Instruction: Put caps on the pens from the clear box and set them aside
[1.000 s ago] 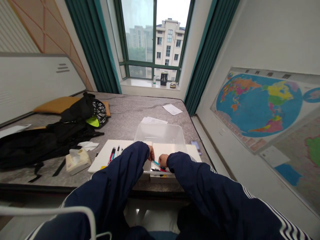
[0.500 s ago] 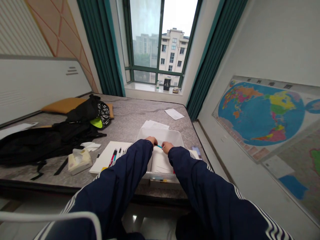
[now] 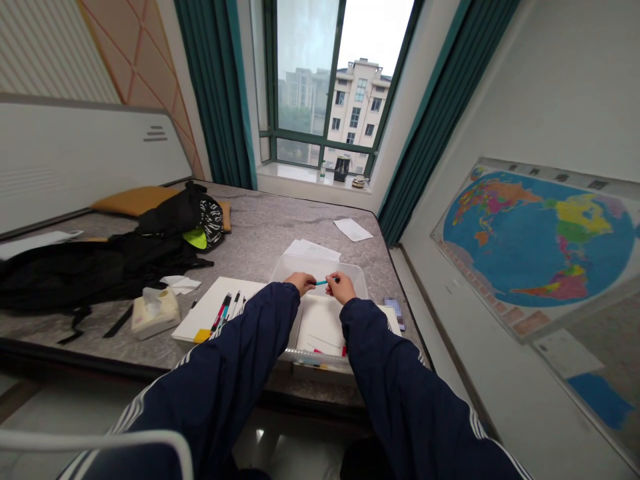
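Observation:
Both of my hands hold a slim teal pen level above a clear plastic bin. My left hand pinches its left end; the fingers of my right hand are closed round its right end, where a dark tip shows. Inside the bin, below the hands, lie white sheets and a few small red items. Left of the bin, several pens rest on a white stack of paper or board, near a yellow block. My left sleeve covers part of that stack.
A tissue pack stands left of the white stack, with a black backpack beyond. Loose papers lie on the grey bed surface. A blurred phone-like object is right of the bin. A white bar crosses the lower left.
The teal pen and both hands have risen slightly off the bin's contents, and more of the pen shows between the fingers. The view has shifted a little.

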A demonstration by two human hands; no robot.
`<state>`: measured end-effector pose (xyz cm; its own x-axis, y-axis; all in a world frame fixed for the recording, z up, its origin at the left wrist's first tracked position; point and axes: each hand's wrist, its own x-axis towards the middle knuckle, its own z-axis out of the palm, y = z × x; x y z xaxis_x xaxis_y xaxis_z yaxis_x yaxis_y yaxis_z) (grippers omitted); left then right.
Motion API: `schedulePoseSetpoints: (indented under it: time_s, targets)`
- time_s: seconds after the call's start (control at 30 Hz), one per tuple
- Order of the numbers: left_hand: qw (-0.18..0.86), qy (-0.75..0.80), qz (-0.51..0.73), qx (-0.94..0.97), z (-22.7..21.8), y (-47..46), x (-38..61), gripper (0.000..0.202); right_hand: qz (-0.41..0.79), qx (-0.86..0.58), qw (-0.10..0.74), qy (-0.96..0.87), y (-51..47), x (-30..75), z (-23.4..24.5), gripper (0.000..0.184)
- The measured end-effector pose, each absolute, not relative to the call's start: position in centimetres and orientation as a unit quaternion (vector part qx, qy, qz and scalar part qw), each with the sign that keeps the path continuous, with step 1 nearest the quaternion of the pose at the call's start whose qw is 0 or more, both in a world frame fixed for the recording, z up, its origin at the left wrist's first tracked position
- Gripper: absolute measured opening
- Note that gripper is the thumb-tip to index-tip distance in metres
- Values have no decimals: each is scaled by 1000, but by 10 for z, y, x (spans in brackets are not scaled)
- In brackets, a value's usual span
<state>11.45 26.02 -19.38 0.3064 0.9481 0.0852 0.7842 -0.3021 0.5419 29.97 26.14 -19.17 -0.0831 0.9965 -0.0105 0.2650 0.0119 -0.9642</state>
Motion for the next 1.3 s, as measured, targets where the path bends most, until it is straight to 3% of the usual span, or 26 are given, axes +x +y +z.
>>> schedulePoseSetpoints:
  time_s: [0.27, 0.5, 0.73, 1.03, 1.3]
  targets:
    - [231, 557, 275, 749, -196, 263, 118, 20, 528, -443, 440, -575, 253, 302, -174, 41]
    - [263, 556, 303, 728, -192, 260, 119, 27, 412, -488, 472, -607, 259, 299, -175, 42]
    - [271, 555, 355, 701, -192, 260, 120, 25, 530, -431, 420, -597, 261, 290, -176, 43]
    - [243, 556, 338, 719, -174, 246, 121, 33, 425, -492, 444, -617, 251, 289, -176, 40]
    - [245, 555, 357, 710, -173, 247, 119, 31, 476, -428, 416, -646, 247, 289, -171, 42]
